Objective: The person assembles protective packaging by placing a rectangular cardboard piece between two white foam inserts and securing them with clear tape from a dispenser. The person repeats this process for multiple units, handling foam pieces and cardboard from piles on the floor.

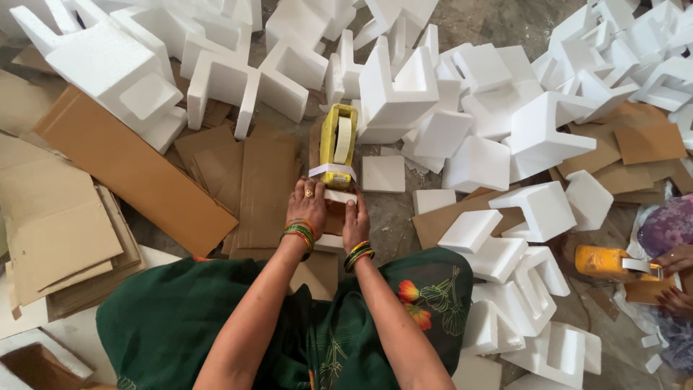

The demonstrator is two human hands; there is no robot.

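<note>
Both hands (328,213) press white foam piece (337,196) below yellow package (338,144).

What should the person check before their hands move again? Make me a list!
1. Left hand flat on the small white foam block: ok.
2. Right hand pressing the same block: ok.
3. Yellow tape dispenser lying right beyond the block, within reach: ok.
4. White strip at the dispenser's near end stuck to the block: cannot tell.
5. Brown cardboard sheets lying under the work: ok.
6. Another person's hand far off at the right: ok.
</note>
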